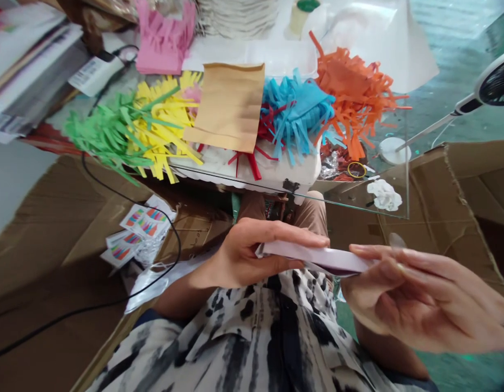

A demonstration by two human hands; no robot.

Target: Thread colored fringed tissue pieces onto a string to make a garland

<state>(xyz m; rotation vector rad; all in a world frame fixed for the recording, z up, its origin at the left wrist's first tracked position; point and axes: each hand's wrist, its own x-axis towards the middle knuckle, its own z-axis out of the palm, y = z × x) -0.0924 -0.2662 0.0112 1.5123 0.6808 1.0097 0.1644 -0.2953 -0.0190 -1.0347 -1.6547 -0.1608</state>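
Note:
A folded pale lilac paper [317, 257] is held flat in front of my body, seen nearly edge-on. My left hand [252, 253] pinches its left end between thumb and fingers. My right hand [415, 296] grips its right end with curled fingers. Beyond my hands, a glass tabletop [382, 130] carries bundles of fringed cut paper: green [105, 136], yellow [166, 122], blue [296, 111], orange [354, 92] and pink [164, 35]. A plain brown paper bag [229, 106] lies across the middle bundles.
Cardboard sheets [51, 234] cover the floor on both sides. A black cable [113, 190] loops across the left cardboard near small printed cards [137, 228]. A white fan [495, 84] stands at the right. Stacked papers [27, 65] sit at the far left.

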